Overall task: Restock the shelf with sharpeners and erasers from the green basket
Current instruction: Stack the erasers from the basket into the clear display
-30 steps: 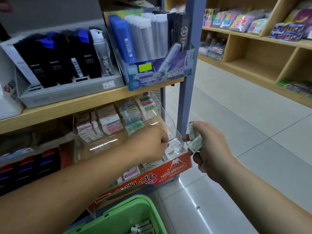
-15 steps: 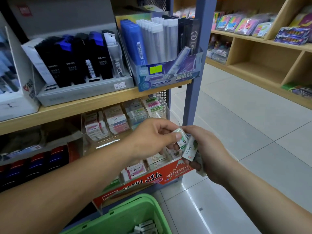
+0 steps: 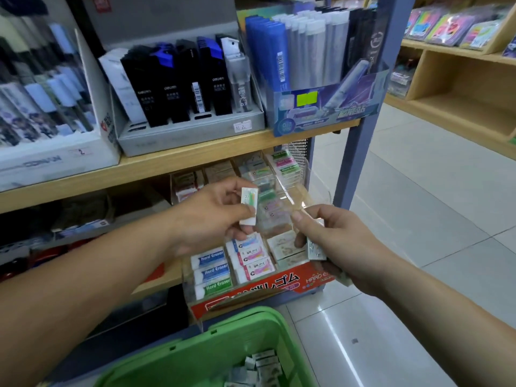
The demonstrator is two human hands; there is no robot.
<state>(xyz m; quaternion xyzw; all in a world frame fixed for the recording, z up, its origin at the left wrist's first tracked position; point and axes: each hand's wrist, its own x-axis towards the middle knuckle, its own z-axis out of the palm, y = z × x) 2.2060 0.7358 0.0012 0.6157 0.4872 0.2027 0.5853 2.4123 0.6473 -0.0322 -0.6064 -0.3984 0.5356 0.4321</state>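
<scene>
One eraser [image 3: 248, 205] pinched in left hand [image 3: 212, 219] fingers [image 3: 231, 186]; right hand [image 3: 343, 247] clutches seemingly several erasers [image 3: 316, 248].

Left hand [image 3: 215, 216] and right hand [image 3: 335, 241] are holding erasers over the eraser display [image 3: 265, 289].
The left hand is pinching one wrapped eraser [image 3: 249, 205] upright between thumb and fingers; the right hand is gripping a small stack of wrapped erasers [image 3: 315, 248]. Both are hovering above the clear, red-fronted display, which is sitting under the wooden shelf board [image 3: 195, 157]. The green basket [image 3: 195, 358] below is holding more loose erasers [image 3: 264, 364].
</scene>
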